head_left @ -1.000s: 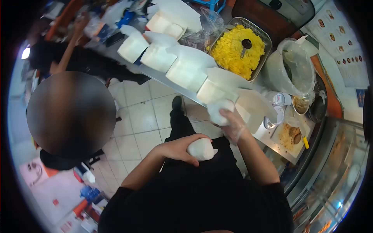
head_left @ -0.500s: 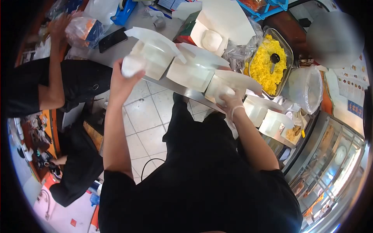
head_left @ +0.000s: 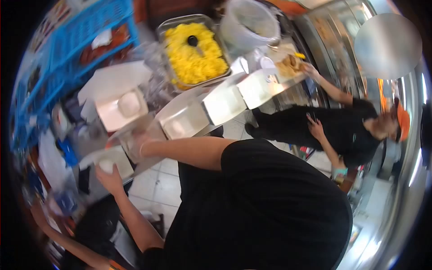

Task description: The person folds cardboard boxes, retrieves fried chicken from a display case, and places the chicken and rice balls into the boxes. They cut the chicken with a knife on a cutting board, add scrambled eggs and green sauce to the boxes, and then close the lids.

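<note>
My left hand (head_left: 109, 179) is closed around a small white round tub (head_left: 106, 165) at the front of an open white takeaway box (head_left: 121, 164). Over the neighbouring box is my right hand (head_left: 143, 143), badly smeared by motion; its fingers cannot be made out. To the right of it stands another open takeaway box (head_left: 184, 119) with a pale round shape inside. Two further open boxes (head_left: 225, 105) continue the row along the counter edge. Behind the row, a larger open carton (head_left: 121, 110) has a white round tub (head_left: 129, 104) in it.
A metal tray of yellow rice (head_left: 195, 56) with a black-handled scoop lies behind the boxes, beside a clear plastic bucket (head_left: 252, 27). Blue baskets (head_left: 85, 40) stand at back left. A co-worker in an orange cap (head_left: 342, 126) reaches onto the counter's right end; another person's arm (head_left: 72, 245) is lower left.
The view has swung to the right, bringing a co-worker into sight. My right hand has left the third box and moved left to the second. My left hand still holds its tub, now lower at its box.
</note>
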The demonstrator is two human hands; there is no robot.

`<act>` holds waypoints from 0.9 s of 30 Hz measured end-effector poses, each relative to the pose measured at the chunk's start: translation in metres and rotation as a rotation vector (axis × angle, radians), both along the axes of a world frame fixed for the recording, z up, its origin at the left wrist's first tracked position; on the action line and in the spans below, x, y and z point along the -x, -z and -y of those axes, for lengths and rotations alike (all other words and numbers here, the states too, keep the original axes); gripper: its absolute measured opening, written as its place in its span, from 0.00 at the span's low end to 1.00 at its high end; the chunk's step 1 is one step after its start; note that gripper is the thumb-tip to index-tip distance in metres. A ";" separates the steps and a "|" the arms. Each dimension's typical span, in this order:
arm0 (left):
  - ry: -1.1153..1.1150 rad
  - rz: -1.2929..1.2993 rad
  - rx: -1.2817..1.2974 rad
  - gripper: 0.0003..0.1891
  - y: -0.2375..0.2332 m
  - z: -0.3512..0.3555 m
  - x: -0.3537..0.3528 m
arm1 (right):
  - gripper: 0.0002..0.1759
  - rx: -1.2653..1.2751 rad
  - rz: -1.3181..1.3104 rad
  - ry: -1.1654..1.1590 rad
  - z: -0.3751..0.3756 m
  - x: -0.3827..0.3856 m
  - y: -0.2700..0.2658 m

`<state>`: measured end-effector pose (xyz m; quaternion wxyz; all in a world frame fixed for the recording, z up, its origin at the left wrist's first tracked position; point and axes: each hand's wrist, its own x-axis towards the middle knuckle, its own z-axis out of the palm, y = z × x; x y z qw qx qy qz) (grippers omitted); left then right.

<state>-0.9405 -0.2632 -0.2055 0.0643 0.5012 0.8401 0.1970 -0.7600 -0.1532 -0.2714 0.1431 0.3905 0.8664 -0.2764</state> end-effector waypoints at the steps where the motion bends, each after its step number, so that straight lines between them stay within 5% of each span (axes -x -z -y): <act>1: 0.009 -0.021 -0.061 0.41 -0.012 -0.001 -0.005 | 0.26 -0.094 0.004 -0.043 0.010 -0.004 -0.007; 2: 0.039 -0.113 -0.107 0.39 -0.026 -0.001 -0.013 | 0.27 -0.193 0.005 -0.100 0.017 -0.001 -0.012; 4: 0.033 -0.238 -0.264 0.34 -0.038 0.009 -0.024 | 0.18 -0.241 -0.100 0.208 0.036 -0.050 -0.085; 6: 0.088 -0.225 -0.438 0.27 -0.048 0.019 -0.047 | 0.16 0.195 -0.237 -0.004 0.020 -0.117 -0.168; 8: 0.282 -0.150 -0.561 0.20 -0.071 0.022 -0.103 | 0.14 0.213 -0.576 0.093 0.032 -0.188 -0.188; 11: 0.660 0.020 -0.557 0.16 -0.094 0.018 -0.189 | 0.14 0.066 -0.584 0.533 0.036 -0.317 -0.212; 12: 0.790 0.091 -0.543 0.16 -0.091 0.011 -0.212 | 0.11 -0.165 -0.596 0.676 0.038 -0.362 -0.191; 15: 1.013 0.233 -0.560 0.15 -0.104 -0.025 -0.304 | 0.12 0.034 -0.556 1.619 0.022 -0.501 -0.177; 17: 1.113 0.299 -0.598 0.13 -0.125 -0.054 -0.364 | 0.19 -0.169 -0.302 1.730 0.013 -0.602 -0.132; 25: 1.083 0.205 -0.558 0.15 -0.164 -0.121 -0.545 | 0.28 -0.388 -0.046 1.510 -0.116 -0.807 -0.102; 27: 1.049 0.235 -0.469 0.14 -0.172 -0.129 -0.586 | 0.34 -0.680 0.013 1.200 -0.137 -0.826 -0.106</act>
